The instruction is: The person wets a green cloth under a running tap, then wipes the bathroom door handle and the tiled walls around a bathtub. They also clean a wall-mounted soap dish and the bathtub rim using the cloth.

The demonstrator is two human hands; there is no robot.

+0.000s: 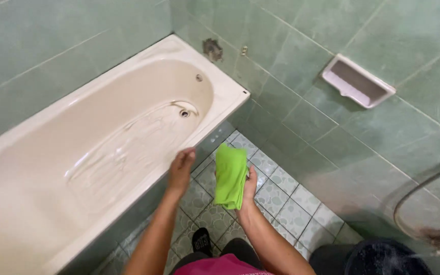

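One cream bathtub (77, 153) fills the left. The left hand (181, 169) hovers at its rim, fingers together, holding nothing. Just beside it, the right hand (249, 184) pinches one folded green cloth (230, 175), which hides its fingertips. One dark bucket (382, 257) is cut off bottom right.

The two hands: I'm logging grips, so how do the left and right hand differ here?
The right hand grips a folded green cloth, while the left hand holds nothing. The left hand reaches towards the rim of the white bathtub; the right hand is over the tiled floor, farther from the tub. Both are bare and raised at about the same height.
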